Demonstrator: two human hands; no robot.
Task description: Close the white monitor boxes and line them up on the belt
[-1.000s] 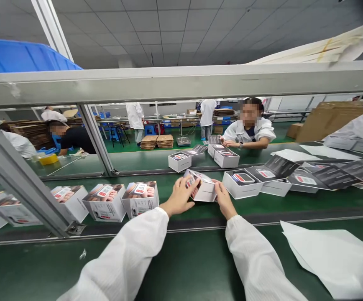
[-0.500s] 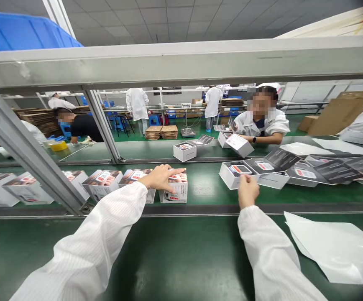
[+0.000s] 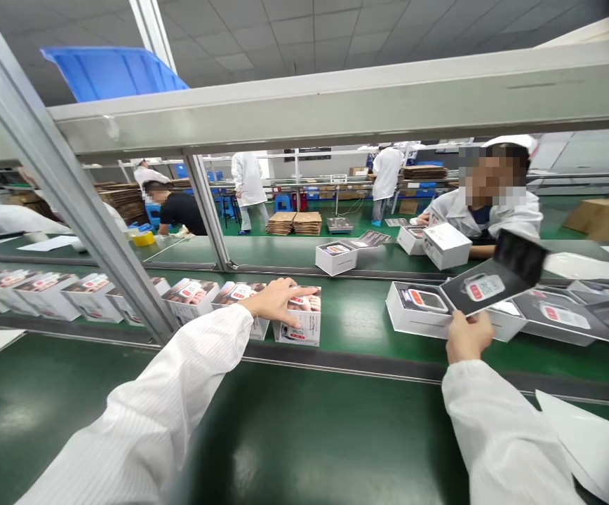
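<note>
My left hand [image 3: 278,301] rests with fingers spread over a closed printed carton [image 3: 300,328] at the right end of a row on the belt. Its thumb lies against the carton's front and a finger stretches across the top. My right hand [image 3: 469,338] pinches the lower edge of a dark box lid [image 3: 486,286], which is raised at a tilt. Left of that hand, an open white box [image 3: 417,315] shows a device with a screen inside. More boxes with lids folded open, such as this one [image 3: 560,319], lie to the right.
Several closed cartons [image 3: 91,291] line the belt [image 3: 354,315] on the left. Metal posts [image 3: 73,161] and a crossbeam [image 3: 336,98] frame the workspace. Opposite, a co-worker [image 3: 515,210] sits by a white box [image 3: 446,245]. White sheets [image 3: 593,442] lie at the lower right.
My view has turned slightly right. My right hand has moved right from the open box's front edge and now holds up a lid. My left hand stays on the same carton.
</note>
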